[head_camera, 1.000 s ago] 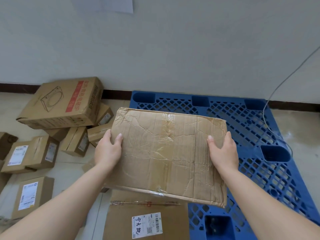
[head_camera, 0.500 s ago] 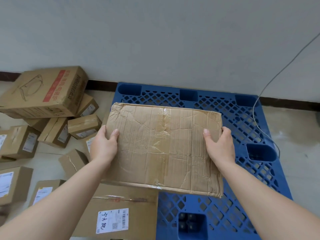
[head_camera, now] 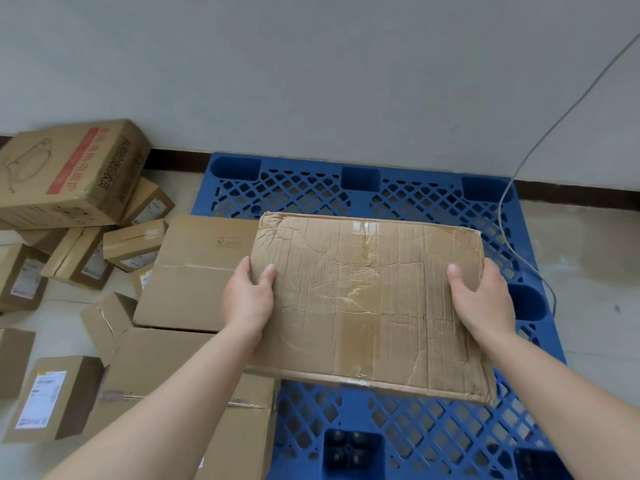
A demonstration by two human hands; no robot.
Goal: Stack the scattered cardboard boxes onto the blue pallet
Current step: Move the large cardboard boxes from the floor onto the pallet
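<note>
Since the crumpled, tape-patched flat brown cardboard box (head_camera: 370,299) is wide and looks floppy, it's held by both short sides: left hand (head_camera: 247,299) clamped on the left edge, right hand (head_camera: 485,299) on the right edge, thumbs on top, other fingers tucked under and out of sight. Hands are well apart, one per side, which I'd guess keeps the panel level and stops sag or twist. The box is over the middle of the blue plastic lattice pallet (head_camera: 398,192), long side roughly parallel to the far grey wall (head_camera: 311,81), with lattice showing past its far and near edges. Can't tell if the underside touches the deck yet. Reads as a bottom-layer placement: the big flat item goes down first as a base for smaller ones. A plain flat brown carton (head_camera: 201,268) lies at the pallet's left edge, just beside the held box; unclear whether it rests on pallet or floor. A second large taped brown carton (head_camera: 156,368) sits near-left, under the left forearm. Further left on the pale tile floor (head_camera: 588,271), a big brown carton with a red stripe (head_camera: 69,174) leans on a heap of small labelled brown cartons (head_camera: 135,244), all off the pallet. A thin grey cable (head_camera: 535,148) drops along the wall and over the pallet's right side, a snag risk if the box slides right. Next move likely needs: lower flat, square to the pallet, release both sides together.
</note>
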